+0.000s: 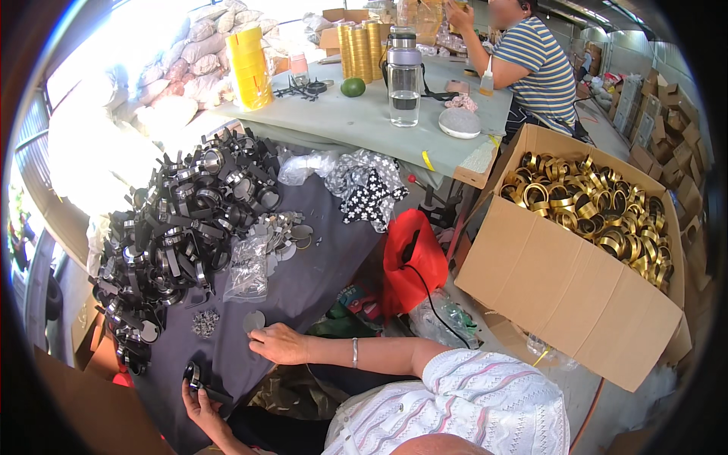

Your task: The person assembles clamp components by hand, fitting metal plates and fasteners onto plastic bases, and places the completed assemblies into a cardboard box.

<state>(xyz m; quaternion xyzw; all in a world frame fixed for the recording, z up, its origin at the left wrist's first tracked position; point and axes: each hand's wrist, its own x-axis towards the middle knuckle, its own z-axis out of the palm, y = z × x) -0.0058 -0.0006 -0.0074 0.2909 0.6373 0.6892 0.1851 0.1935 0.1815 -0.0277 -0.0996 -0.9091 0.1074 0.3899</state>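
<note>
My left hand (203, 413) is closed on a black part with a shiny round ring and a short arm (194, 375), held low over the dark cloth (303, 273). To its right, my right hand (280, 344) pinches the lower edge of a thin grey disc (254, 321). A small heap of tiny metal pieces (205, 323) lies between and beyond the hands. Farther off are a clear plastic bag (248, 269) and a loose pile of similar grey discs (292, 235). A big heap of black ringed parts (186, 220) fills the left side.
An open carton (561, 265) of gold rings stands at right, beside a red bag (412, 258). Behind, a table (334, 125) bears a water bottle (404, 83), a green fruit (353, 87) and yellow and gold stacks. A person in a striped shirt (535, 68) sits at its far right.
</note>
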